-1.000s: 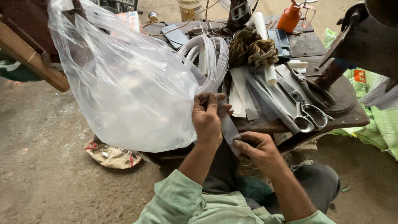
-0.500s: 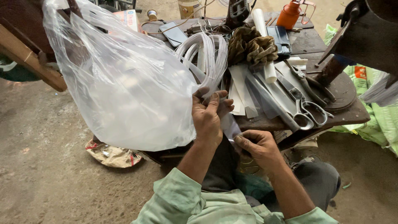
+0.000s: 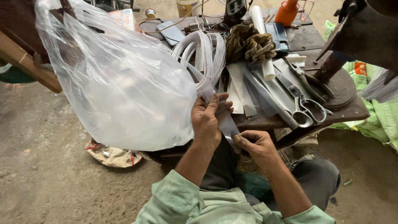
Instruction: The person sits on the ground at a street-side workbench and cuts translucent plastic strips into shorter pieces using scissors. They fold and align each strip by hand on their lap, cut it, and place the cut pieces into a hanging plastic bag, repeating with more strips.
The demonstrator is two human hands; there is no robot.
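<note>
Nearest me, the right hand [image 3: 258,146] pinched the lower end of a clear plastic strip [image 3: 227,124], while the left hand [image 3: 210,118] closed on its upper part beside the big clear plastic bag [image 3: 120,83]. The strip looked only partly drawn out. Beyond, on the cluttered wooden workbench [image 3: 352,110], lay more strips, scissors [image 3: 304,110] and a coil of white tubing [image 3: 205,52].

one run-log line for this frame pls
left hand: grips clear plastic bag | right hand: pinches grey strip | scissors: on bench
</note>
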